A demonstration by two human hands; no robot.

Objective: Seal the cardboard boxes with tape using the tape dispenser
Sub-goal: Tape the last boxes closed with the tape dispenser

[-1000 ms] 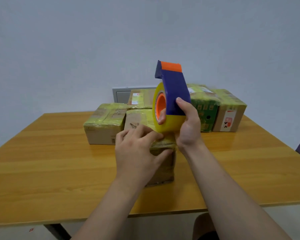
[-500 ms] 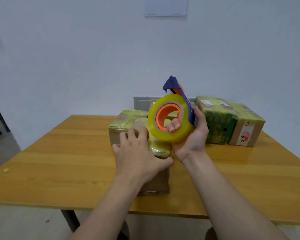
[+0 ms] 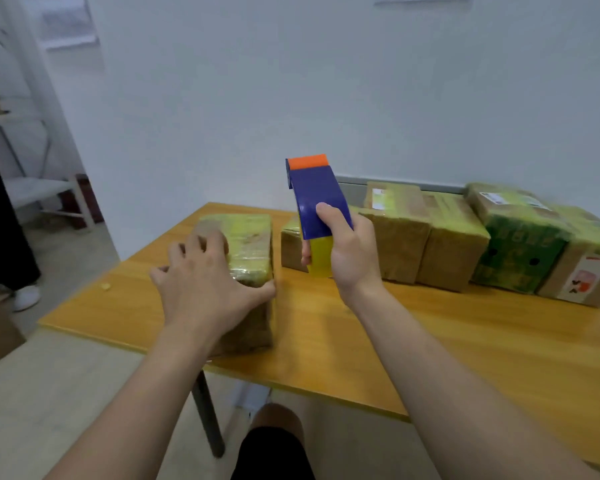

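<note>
A cardboard box [image 3: 250, 237] wrapped in yellowish tape stands near the table's left corner. My left hand [image 3: 205, 289] lies over its near top, fingers spread across the top and thumb curled round its right edge. My right hand [image 3: 350, 258] grips a blue tape dispenser [image 3: 317, 199] with an orange tip and a yellow tape roll, held upright in the air just right of that box. The dispenser does not touch the box.
Several taped boxes [image 3: 447, 237] stand in a row along the back of the wooden table [image 3: 465, 341], one green [image 3: 520, 251]. A small yellow scrap [image 3: 104, 286] lies near the left edge. Another person's dark clothing and white shoe [image 3: 25, 296] show at far left.
The view has swung left. The box under my left hand has slid toward the table's left corner. The dispenser has turned from roll-side facing me to its blue back facing me.
</note>
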